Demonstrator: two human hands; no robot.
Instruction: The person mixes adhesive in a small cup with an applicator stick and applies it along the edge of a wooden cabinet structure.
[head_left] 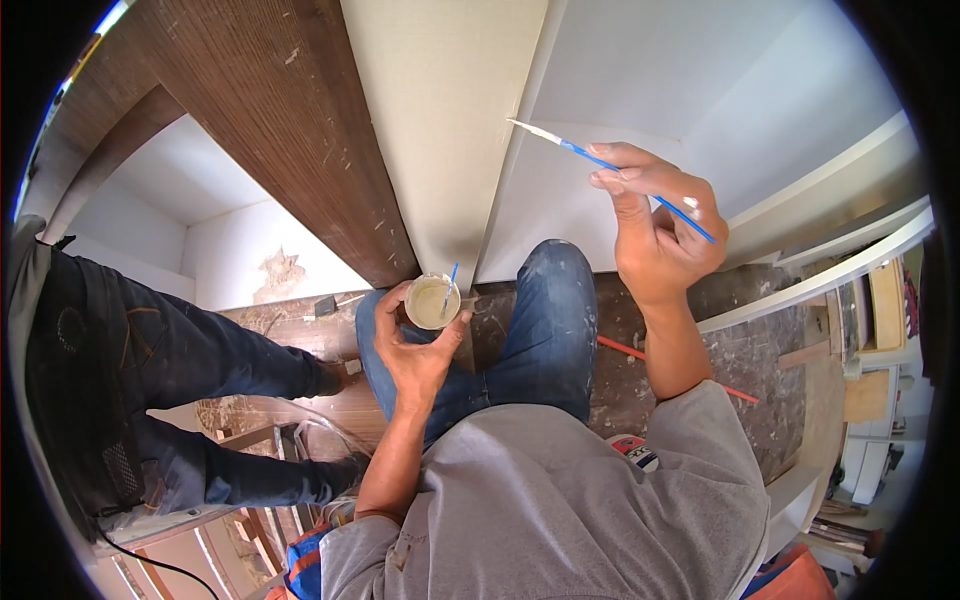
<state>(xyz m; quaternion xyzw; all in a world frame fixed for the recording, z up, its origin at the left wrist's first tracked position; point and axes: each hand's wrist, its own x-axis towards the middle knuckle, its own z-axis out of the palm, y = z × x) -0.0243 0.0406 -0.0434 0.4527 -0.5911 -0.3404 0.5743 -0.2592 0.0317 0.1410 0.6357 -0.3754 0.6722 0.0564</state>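
My right hand (665,215) is raised and pinches a thin blue-handled paintbrush (585,152) between thumb and fingers. The brush's pale, coated tip points left, touching or very near the edge of a cream panel (455,90); I cannot tell which. White smears mark my fingers. Lower down, above my lap, my left hand (415,345) is wrapped round a small round cup (427,300) of cream-coloured paint or paste. A second slim blue stick (452,282) leans out of that cup.
A dark wood-grain panel (290,120) adjoins the cream one. White cabinet compartments (640,90) lie on the right. Another person's legs (200,350) stand close at left. On the stained floor (740,340) lies a red rod (625,348); a round labelled container (635,450) sits beside me.
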